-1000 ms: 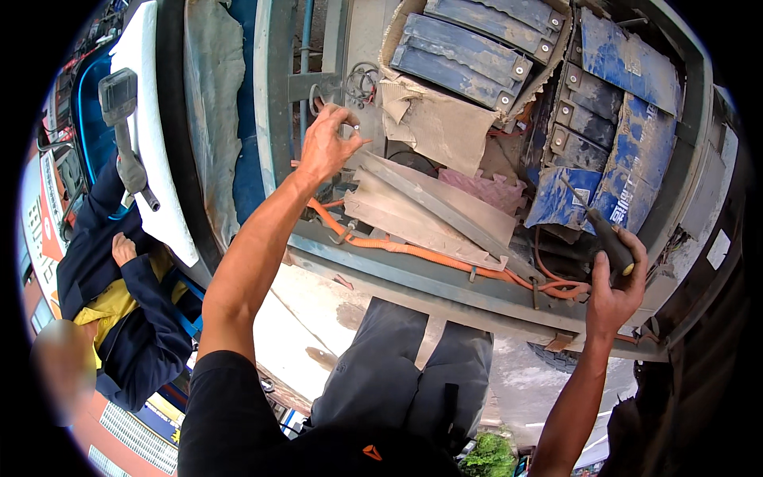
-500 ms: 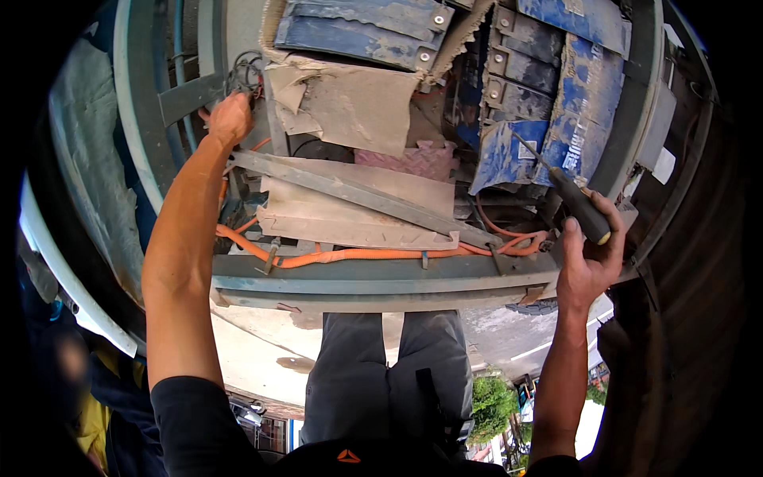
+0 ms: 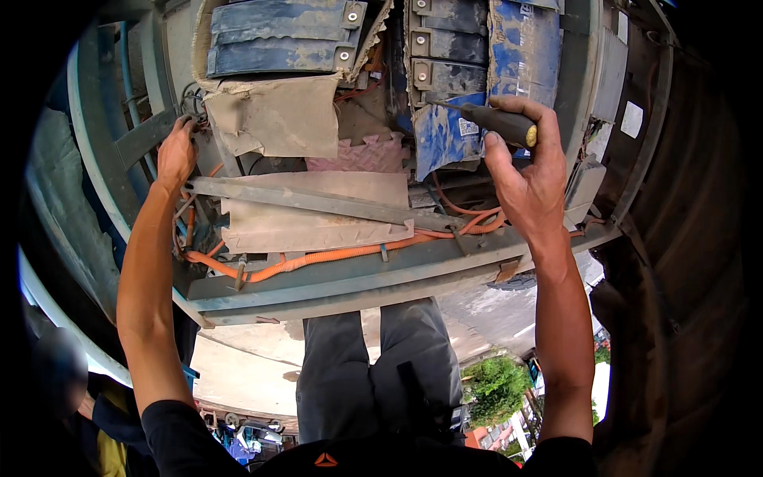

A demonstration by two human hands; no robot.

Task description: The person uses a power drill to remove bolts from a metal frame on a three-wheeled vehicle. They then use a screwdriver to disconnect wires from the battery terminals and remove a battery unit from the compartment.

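Note:
My right hand (image 3: 526, 179) grips a screwdriver (image 3: 497, 122) with a dark handle, its shaft pointing left toward a stack of dusty blue battery modules (image 3: 457, 71). My left hand (image 3: 176, 153) rests on the left end of a grey metal bar (image 3: 318, 203) that crosses the open compartment, near a bundle of wires. An orange corrugated cable (image 3: 318, 256) runs along the compartment's front frame (image 3: 358, 282). Torn cardboard sheets (image 3: 278, 119) lie between the modules and the bar.
More blue modules (image 3: 278, 36) fill the upper left of the bay. A pink foam mat piece (image 3: 358, 157) lies under the cardboard. My legs in grey trousers (image 3: 373, 374) stand below the frame. Another person (image 3: 60, 374) is at the lower left.
The view has swung so the compartment sits more centred. My left hand slid along to the bar's left end. My right hand lifted the screwdriver up toward the blue modules.

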